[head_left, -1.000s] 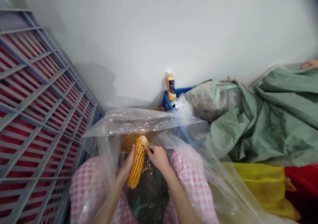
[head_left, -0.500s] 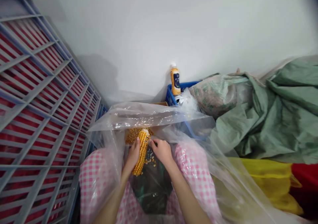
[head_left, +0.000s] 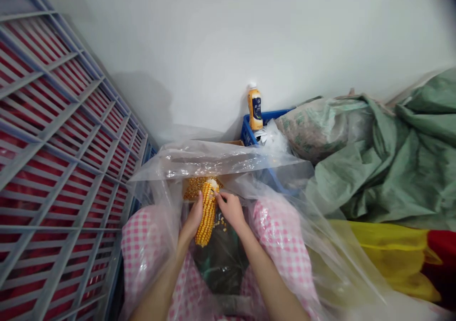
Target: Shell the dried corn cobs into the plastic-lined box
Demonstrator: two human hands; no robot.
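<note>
My left hand [head_left: 194,216] is wrapped round the left side of a yellow ear of corn [head_left: 205,221], held tilted with its top away from me. Bare white cob shows at that upper end, where some kernels are gone. My right hand [head_left: 231,208] is closed, thumb and forefinger pressed against the kernels at the ear's upper right edge. Beneath and beyond lies a heap of loose corn kernels [head_left: 193,187]. A few more are scattered on the dark bottom of a clear plastic sheet [head_left: 178,167], which spreads across my lap.
A tall grey-blue slatted crate [head_left: 76,105] with red inside stands close on the left. An orange drink bottle [head_left: 255,108] and a white plastic bag [head_left: 273,138] are at a blue basket [head_left: 245,130] by the wall. Green cloth [head_left: 402,169] and a yellow bag [head_left: 388,250] lie right.
The view has shifted slightly. Both hands stay at the ear of corn, and the right fingertips are still at its upper right edge. The ear stands a little more upright.
</note>
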